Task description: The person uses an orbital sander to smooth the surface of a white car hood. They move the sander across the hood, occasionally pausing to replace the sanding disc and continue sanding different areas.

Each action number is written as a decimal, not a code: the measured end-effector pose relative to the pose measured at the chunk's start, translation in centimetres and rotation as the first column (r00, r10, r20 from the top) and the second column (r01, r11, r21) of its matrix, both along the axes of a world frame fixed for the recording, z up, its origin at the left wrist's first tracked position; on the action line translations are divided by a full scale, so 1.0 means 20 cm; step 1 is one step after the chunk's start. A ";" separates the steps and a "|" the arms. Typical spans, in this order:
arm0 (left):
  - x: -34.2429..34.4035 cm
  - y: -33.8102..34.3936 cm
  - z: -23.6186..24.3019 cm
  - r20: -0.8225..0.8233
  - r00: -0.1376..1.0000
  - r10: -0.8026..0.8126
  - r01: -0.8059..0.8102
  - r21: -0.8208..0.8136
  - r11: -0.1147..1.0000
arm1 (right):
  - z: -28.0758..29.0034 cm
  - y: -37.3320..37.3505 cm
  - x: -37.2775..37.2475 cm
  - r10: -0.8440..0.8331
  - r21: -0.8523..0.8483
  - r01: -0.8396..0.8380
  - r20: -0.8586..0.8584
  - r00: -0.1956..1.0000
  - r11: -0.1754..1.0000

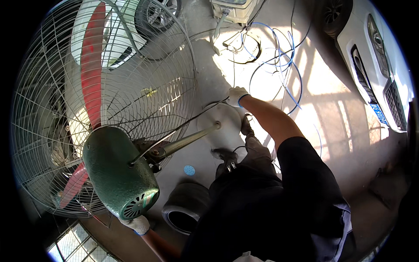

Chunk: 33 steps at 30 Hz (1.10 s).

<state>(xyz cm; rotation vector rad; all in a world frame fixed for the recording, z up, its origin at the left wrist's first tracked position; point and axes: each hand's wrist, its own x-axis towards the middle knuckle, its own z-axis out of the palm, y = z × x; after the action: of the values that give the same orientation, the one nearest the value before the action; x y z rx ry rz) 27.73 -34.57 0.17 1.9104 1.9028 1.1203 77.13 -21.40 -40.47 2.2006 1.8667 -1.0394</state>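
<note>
A large standing fan fills the left side, with a wire cage [170, 56], red blades [91, 65] and a dark green motor housing [115, 163]. Its metal pole [190, 142] runs down to a round grey base [224, 131] by my feet. A black cord [187, 121] leaves the housing and stretches to my right hand [237, 96], gloved in white and closed around it above the base. Against the lower end of the housing is my left hand [137, 225], also gloved; its fingers are mostly hidden behind the housing.
A black tyre [185, 207] lies beside my legs. Blue hose [300, 81] and dark cables coil across the sunlit floor ahead. On the right stands a white car [377, 83]; a pale car [85, 32] shows through the cage. A beige machine [238, 11] is at the far end.
</note>
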 end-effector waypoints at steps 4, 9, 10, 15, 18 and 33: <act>0.14 0.02 -0.03 -0.011 0.994 0.110 -0.108 0.128 0.986 | -0.16 -0.26 0.31 0.042 0.054 -0.041 -0.016 0.999 0.998; 0.14 -0.18 -0.25 0.015 0.991 0.129 -0.129 0.004 0.992 | -0.18 -0.54 0.25 0.065 -0.087 -0.084 -0.202 0.977 0.993; 0.12 -0.24 -0.33 0.019 0.994 0.109 -0.108 -0.062 0.992 | -0.12 -0.61 0.09 0.060 0.041 -0.053 -0.183 0.981 0.998; -0.05 -0.53 -0.81 0.160 0.987 0.033 0.066 -0.573 0.817 | 0.12 -0.87 -0.28 0.265 -0.008 -0.283 -0.329 0.907 0.959; 0.17 -0.50 -0.81 0.170 0.985 0.017 0.092 -0.610 0.787 | 0.38 -0.91 -0.37 0.262 -0.087 -0.351 -0.507 0.821 0.932; 0.30 -0.63 -0.77 0.212 0.971 0.107 0.094 -0.756 0.648 | 0.35 -0.88 -0.90 -0.116 -0.324 -0.450 -0.895 0.430 0.832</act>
<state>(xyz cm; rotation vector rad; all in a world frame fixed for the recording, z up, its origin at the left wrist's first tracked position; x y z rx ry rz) 33.75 -47.25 -15.25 1.2141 1.8112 0.3705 59.23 -38.91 -33.45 1.0573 1.6004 -2.6364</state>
